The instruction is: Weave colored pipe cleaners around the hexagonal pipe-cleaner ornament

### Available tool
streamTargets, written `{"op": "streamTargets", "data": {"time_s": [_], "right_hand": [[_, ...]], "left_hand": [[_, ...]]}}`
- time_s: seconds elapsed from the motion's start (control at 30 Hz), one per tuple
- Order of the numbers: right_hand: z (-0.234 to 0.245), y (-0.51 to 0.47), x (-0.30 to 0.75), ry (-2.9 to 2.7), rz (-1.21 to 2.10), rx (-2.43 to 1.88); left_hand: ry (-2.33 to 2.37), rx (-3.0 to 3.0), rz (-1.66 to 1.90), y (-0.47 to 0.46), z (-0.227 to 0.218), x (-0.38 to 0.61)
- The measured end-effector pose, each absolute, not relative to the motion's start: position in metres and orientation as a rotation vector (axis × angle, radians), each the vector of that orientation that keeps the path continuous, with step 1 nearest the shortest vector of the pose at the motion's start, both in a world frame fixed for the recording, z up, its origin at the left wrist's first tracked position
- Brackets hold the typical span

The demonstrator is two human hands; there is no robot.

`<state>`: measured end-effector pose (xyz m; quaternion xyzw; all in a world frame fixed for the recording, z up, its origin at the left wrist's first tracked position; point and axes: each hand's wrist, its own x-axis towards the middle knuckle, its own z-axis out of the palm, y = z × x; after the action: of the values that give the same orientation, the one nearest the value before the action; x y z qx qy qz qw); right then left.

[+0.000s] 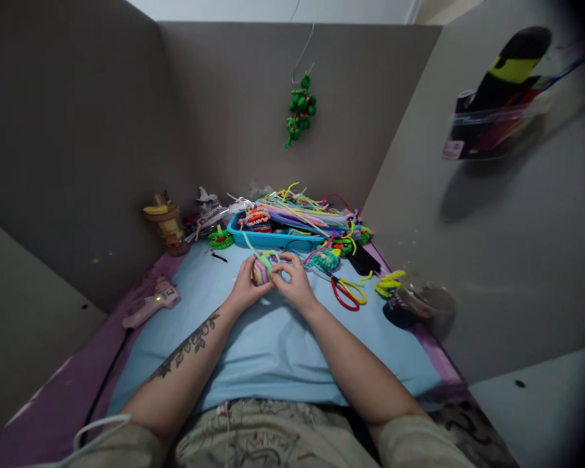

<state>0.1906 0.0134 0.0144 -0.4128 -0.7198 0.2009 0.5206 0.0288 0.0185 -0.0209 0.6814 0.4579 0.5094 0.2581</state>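
Observation:
Between my two hands is a small striped pipe-cleaner piece [261,273] in pink, purple, yellow and green. My left hand [246,283] is closed around its left side. The fingers of my right hand [292,281] pinch at its right side, by a light green pipe cleaner [250,243] that sticks up from the piece. The exact grip of the right fingertips is too small to make out. Just beyond my hands stands a blue tray [277,240] heaped with colourful pipe cleaners [297,211]. Scissors [348,294] with red and yellow handles lie right of my right hand.
A pink glue gun [153,307] with a lit green light rests at the left. Green pipe-cleaner figures [220,238] lie near the tray, and a black phone-like object [363,260] sits right. A clear container [431,302] stands at the right edge. Grey partitions [292,162] enclose the table.

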Motion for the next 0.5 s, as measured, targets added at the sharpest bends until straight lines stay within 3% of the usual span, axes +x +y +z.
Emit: {"op": "streamTargets", "data": {"time_s": [0.23, 0.5], "right_hand": [[0.014, 0.016, 0.191, -1.721, 0.489, -1.045], [0.015, 0.02, 0.198, -1.694, 0.752, -0.972]], "left_hand": [[1.279, 1.963, 1.382, 0.021, -0.022, 0.028], [1.11, 1.772, 1.239, 0.016, -0.012, 0.029]]}}
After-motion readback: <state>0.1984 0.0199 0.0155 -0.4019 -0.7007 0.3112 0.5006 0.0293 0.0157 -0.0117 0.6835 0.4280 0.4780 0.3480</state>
